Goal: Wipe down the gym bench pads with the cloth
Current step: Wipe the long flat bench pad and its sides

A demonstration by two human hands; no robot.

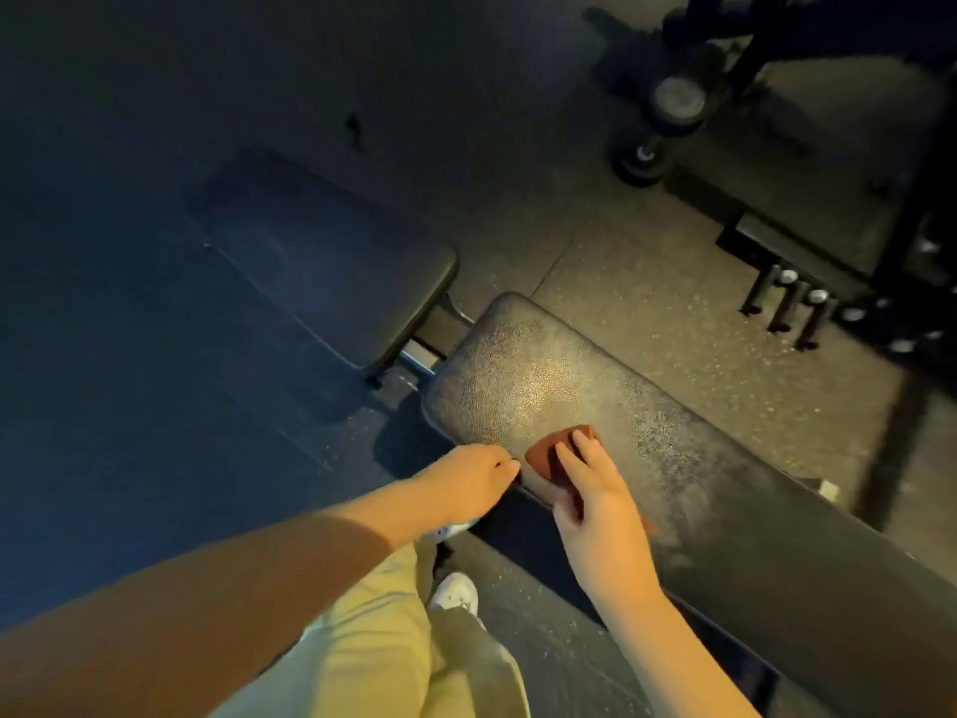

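A long black bench pad (559, 386) runs from the middle of the view down to the lower right, its near end shiny under the light. A reddish-brown cloth (546, 450) lies on the pad near its front edge. My right hand (595, 502) lies flat on the cloth with straight fingers pressing it onto the pad. My left hand (466, 481) is at the pad's front edge just left of the cloth, fingers loosely curled; whether it grips the edge is unclear. A second, smaller black seat pad (331, 272) sits beyond, across a gap with a metal frame (419, 357).
Speckled rubber floor (621, 251) surrounds the bench. Dumbbells (668, 111) and a dark rack with several pegs (792, 303) stand at the upper right. My legs in light trousers and a white shoe (455, 590) are beside the bench's near side.
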